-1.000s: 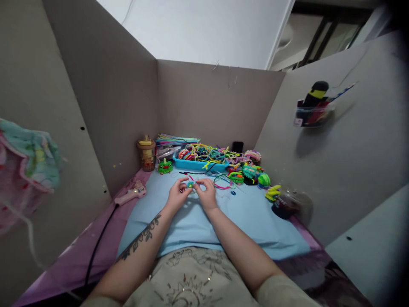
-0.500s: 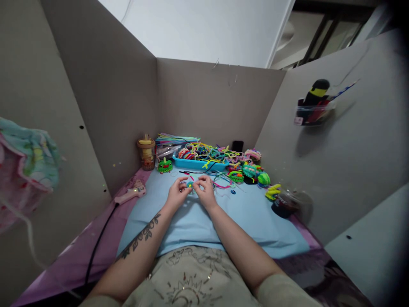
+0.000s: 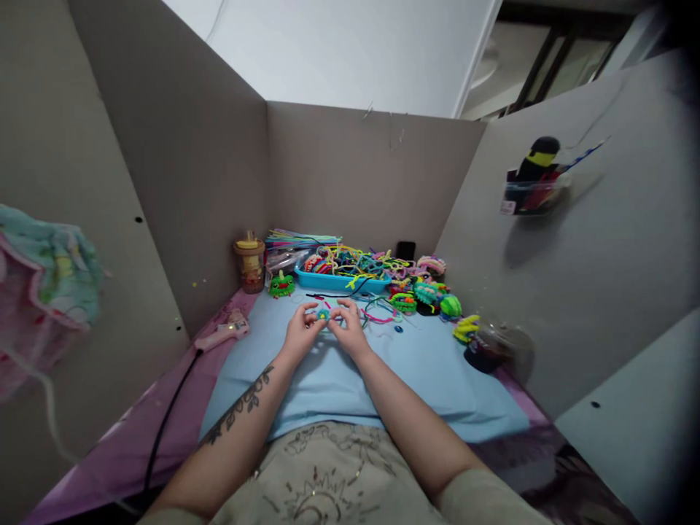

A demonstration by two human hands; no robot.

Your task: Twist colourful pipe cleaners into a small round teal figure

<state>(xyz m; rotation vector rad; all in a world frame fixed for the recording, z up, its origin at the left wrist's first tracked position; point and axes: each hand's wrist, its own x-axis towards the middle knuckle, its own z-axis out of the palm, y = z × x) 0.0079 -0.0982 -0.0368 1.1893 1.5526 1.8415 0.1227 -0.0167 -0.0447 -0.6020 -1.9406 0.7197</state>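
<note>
One small round teal pipe-cleaner piece (image 3: 323, 315), yellow-green centre.

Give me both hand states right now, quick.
Left hand: closed, pinching the small teal pipe-cleaner piece.
Right hand: closed, pinching the same piece from the other side.

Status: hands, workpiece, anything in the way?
Both pinching: left hand and right hand on the craft piece. Piece sits over the blue cloth. Loose pipe cleaners just past right hand; glue gun off left, apart.
</note>
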